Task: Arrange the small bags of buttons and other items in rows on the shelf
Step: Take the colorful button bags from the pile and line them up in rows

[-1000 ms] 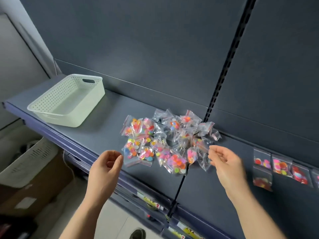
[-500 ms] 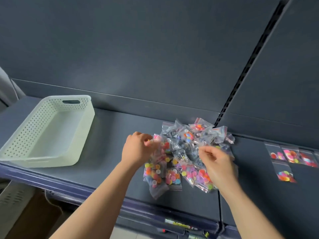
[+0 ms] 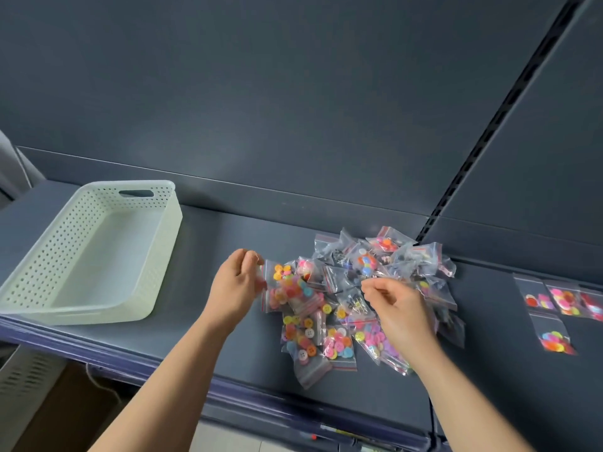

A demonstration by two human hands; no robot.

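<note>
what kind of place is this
Likely a shop: a dark grey metal display shelf with a black slotted upright, and small clear plastic bags of coloured buttons laid out on it.

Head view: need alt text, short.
Two bare hands work a pile of small clear bags of coloured buttons on a dark shelf: the left hand pinches a bag at the pile's left edge, the right hand curls its fingers into the middle. An empty white perforated basket sits left; a few laid-out bags lie at right.

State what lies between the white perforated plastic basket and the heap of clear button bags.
Head view: bare dark grey shelf, with the left hand over it beside the heap of clear button bags.
</note>
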